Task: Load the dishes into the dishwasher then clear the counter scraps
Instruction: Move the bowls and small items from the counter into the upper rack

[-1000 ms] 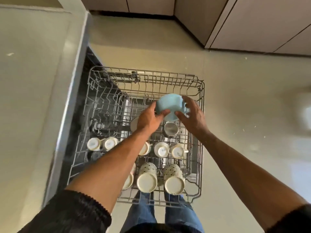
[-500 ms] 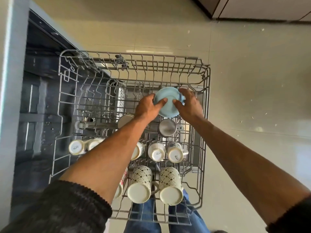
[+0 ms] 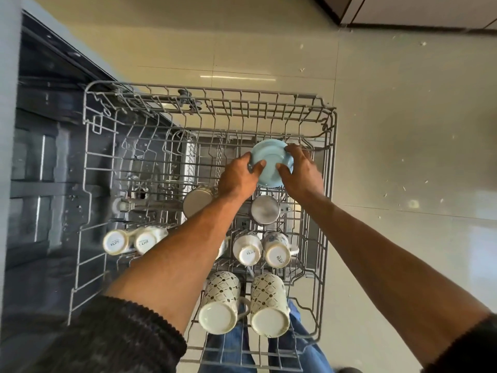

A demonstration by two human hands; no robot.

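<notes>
Light-blue bowl (image 3: 271, 162), upside down, upper centre of wire dishwasher rack (image 3: 329, 162): left hand (image 3: 238, 179) and right hand (image 3: 302, 175) are gripping its rim, fingers curled.

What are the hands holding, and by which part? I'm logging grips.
Both hands hold the blue bowl, upside down over the rack: left hand and right hand fingers grip opposite sides of its rim.
</notes>
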